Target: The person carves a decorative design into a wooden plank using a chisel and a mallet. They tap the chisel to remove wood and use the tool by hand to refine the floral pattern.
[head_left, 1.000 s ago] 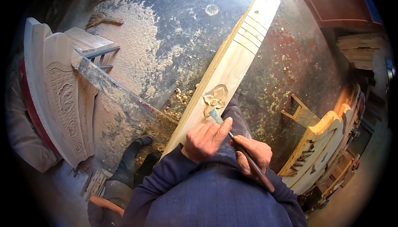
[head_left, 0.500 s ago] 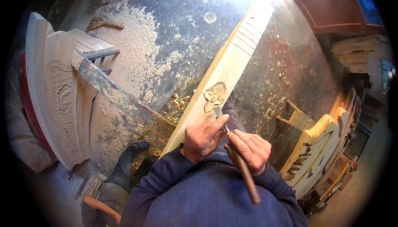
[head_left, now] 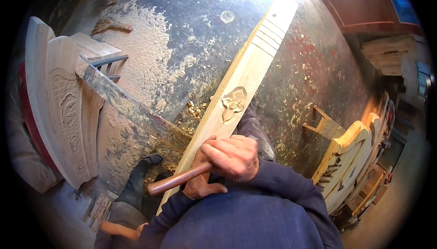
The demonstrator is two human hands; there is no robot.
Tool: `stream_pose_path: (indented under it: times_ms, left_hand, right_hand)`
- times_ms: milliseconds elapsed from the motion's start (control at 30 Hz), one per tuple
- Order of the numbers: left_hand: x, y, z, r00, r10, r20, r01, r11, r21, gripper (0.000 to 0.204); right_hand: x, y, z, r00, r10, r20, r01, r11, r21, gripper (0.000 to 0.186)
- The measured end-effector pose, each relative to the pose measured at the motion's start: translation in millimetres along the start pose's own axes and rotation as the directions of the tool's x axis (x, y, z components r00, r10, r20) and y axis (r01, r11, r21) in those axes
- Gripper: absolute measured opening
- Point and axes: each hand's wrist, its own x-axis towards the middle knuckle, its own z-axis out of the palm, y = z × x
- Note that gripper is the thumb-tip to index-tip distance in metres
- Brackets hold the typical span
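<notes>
A long pale wooden board (head_left: 257, 64) runs away from me, with a flower carved in relief (head_left: 233, 105) on its face. Closed round a chisel with a brown wooden handle (head_left: 182, 178), my right hand (head_left: 234, 157) is over the near part of the board, below the carving. The handle points to the lower left, and the blade is hidden. Partly covered by the right hand and the handle, my left hand (head_left: 196, 187) is at the board's near part, thumb stretched out apart from the fingers. I see nothing in its grasp.
At left stands a carved pale wood panel (head_left: 68, 108), beside a paint-stained plank (head_left: 132, 108). Sawdust (head_left: 141, 39) and wood chips (head_left: 193, 111) litter the floor. Another person's forearm (head_left: 119, 230) shows at lower left. Several tools (head_left: 330, 171) lie on yellowish wood at right.
The chisel has swung from pointing toward my body to pointing lower left, its blade off the carving. My right hand has moved left, over my left hand, which has let go of the chisel.
</notes>
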Motion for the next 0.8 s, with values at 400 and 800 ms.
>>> stream_pose_path:
  times_ms: [400, 800]
  left_hand:
    - [-8, -18, 1, 0.984, 0.004, -0.177, -0.023, 0.994, -0.106, 0.134]
    - [-26, -17, 6, 0.904, 0.105, -0.415, -0.139, 0.989, -0.053, 0.123]
  right_hand:
    - [7, 10, 51, 0.956, -0.253, 0.146, 0.237, 0.964, 0.124, 0.046]
    - [-1, 16, 66, 0.952, -0.299, 0.067, 0.299, 0.954, 0.008, 0.036]
